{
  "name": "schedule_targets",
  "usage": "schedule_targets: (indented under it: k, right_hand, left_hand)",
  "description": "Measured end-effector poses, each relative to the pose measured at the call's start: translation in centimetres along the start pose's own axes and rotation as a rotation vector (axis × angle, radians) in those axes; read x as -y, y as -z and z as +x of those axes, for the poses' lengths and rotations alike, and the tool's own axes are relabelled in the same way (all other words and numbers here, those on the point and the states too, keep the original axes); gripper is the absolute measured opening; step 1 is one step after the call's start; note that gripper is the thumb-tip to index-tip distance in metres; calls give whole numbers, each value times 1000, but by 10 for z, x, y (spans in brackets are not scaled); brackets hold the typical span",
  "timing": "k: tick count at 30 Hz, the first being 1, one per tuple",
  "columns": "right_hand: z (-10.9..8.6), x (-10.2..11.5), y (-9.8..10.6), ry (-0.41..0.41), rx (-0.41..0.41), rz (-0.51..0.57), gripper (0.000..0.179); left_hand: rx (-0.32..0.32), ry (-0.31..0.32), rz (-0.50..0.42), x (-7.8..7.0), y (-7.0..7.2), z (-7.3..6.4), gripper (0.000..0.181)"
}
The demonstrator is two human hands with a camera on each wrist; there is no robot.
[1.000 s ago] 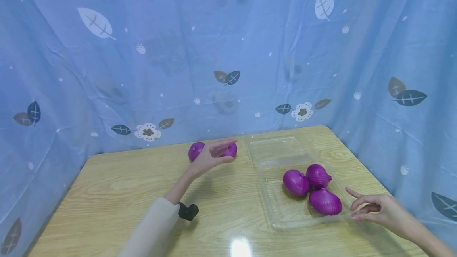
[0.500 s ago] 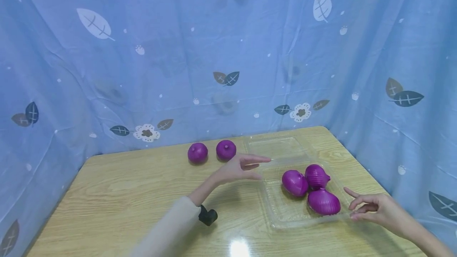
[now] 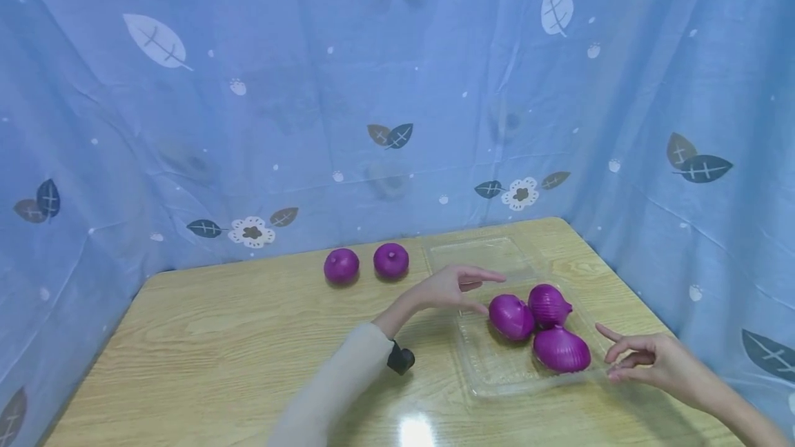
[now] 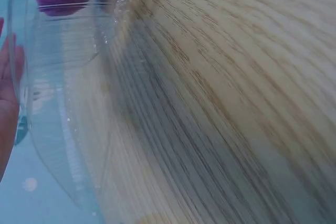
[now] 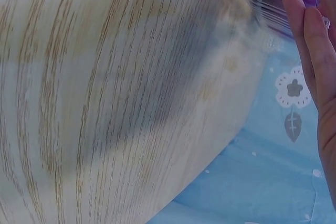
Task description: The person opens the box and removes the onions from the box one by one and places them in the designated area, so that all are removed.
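In the head view a clear plastic clamshell box (image 3: pixel 491 386) lies opened out on the table, its lid half (image 3: pixel 478 254) toward the back. Three purple onions sit in the near half: a left one (image 3: pixel 512 317), a back one (image 3: pixel 549 306) and a front one (image 3: pixel 562 350). My left hand (image 3: pixel 450 288) is over the box's left edge, fingers extended and thumb apart, holding nothing. Its thumb tip is close to the left onion; contact is unclear. My right hand (image 3: pixel 646 364) is at the box's right edge, its fingers loosely bent, fingertips at the rim.
Two more purple onions, one (image 3: pixel 341 266) and another (image 3: pixel 391 261), stand at the back of the wooden table (image 3: pixel 248 350). A blue patterned curtain (image 3: pixel 279 88) hangs behind and along the sides. A black wrist mount (image 3: pixel 401 359) sticks out below my left wrist.
My left hand has moved right, from in front of the two back onions to the box's left edge. Both of those onions now show fully. My right hand has stayed by the rim.
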State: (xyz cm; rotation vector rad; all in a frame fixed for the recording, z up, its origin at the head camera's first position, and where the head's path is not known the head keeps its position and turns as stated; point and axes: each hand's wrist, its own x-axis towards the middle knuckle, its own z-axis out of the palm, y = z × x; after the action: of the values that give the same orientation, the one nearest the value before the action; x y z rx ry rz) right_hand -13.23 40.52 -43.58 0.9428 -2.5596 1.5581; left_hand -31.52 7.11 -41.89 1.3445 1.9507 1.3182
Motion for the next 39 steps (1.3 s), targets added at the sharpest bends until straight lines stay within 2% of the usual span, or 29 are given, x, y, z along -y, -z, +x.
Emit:
schedule_targets:
  k: [4, 10, 15, 17, 24, 28, 34, 39]
  right_hand:
    - [2, 3, 0, -5, -9, -34, 23]
    - [4, 4, 0, -9, -10, -58, 23]
    - [3, 3, 0, -22, -12, -63, 25]
    - [3, 3, 0, -30, -13, -69, 24]
    - [5, 4, 0, 10, -13, -65, 26]
    - [3, 3, 0, 4, -16, -51, 26]
    - [1, 2, -1, -34, -17, -55, 23]
    - [1, 1, 0, -39, -12, -32, 22]
  left_hand:
    - [22, 46, 45, 1, -4, 9, 62]
    - [133, 66, 115, -1, -13, 21, 67]
    - [205, 78, 232, -3, -19, 27, 69]
    - [213, 83, 267, -3, -21, 28, 69]
    - [199, 80, 307, -5, -29, 29, 75]
    - [229, 91, 366, -5, -33, 30, 70]
    - [289, 101, 366, -5, -39, 33, 67]
    - [281, 89, 376, -6, -41, 34, 59]
